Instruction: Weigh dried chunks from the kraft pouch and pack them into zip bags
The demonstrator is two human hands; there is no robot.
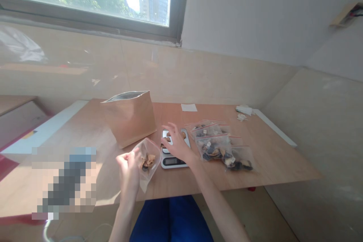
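Note:
My left hand (pixel 128 168) is closed on the rim of a small clear plastic bag (pixel 147 164) that holds a few dried brown pieces. My right hand (pixel 176 141) hovers over the tray of a small digital scale (pixel 172 160), thumb and fingers pinched on a dried piece (pixel 167 138) lying on the tray; another piece (pixel 183 135) lies at the tray's far side. A brown paper stand-up pouch (pixel 129 118) stands open just behind the small bag.
Several filled clear zip bags (pixel 219 145) lie right of the scale on the wooden table (pixel 272 159). A white paper slip (pixel 189 107) and white scraps (pixel 244 111) lie at the back. A tiled wall and window rise behind. Left is a blurred patch.

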